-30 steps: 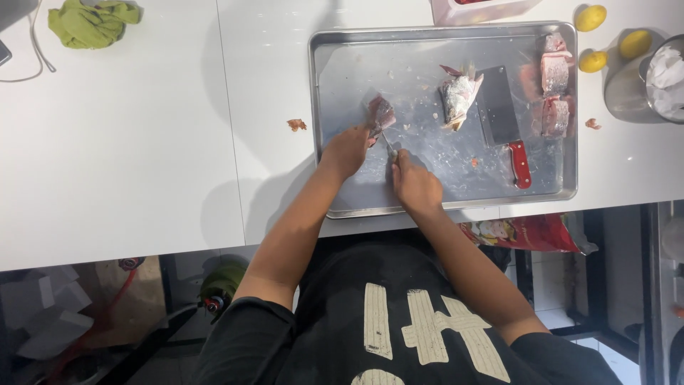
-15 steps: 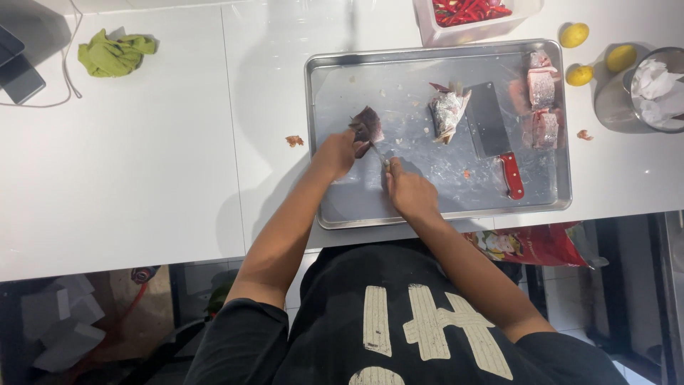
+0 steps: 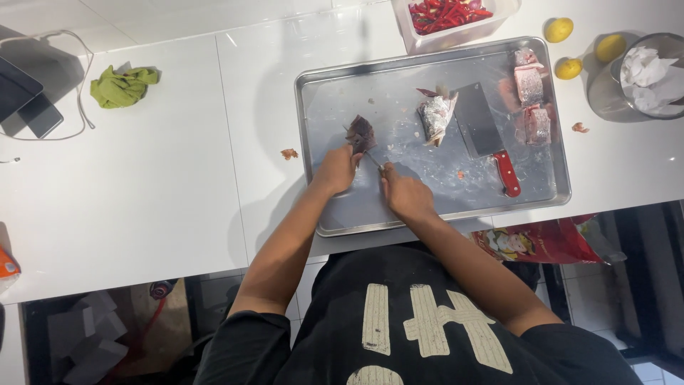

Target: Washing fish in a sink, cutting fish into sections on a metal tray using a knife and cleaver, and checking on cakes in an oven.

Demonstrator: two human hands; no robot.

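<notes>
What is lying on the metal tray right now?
On the metal tray: a dark fish piece at the left hand, another fish piece, a red-handled cleaver and pink cuts. The right hand hides its tool.

Dark reddish fish piece [image 3: 360, 134] sat on the metal tray [image 3: 320, 214], left of centre, pinched at its lower edge. Small knife [image 3: 373, 161] angled just beside it, blade mostly hidden.

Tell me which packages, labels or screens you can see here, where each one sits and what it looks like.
Red bag: crumpled printed packet under the table edge, below the tray's right corner; red with yellow and white.
Tablet: far left of the table, dark flat rectangle, screen off.
Phone: beside the tablet, small dark rectangle, white cable nearby.
Orange packet: left edge, only a corner visible.
</notes>
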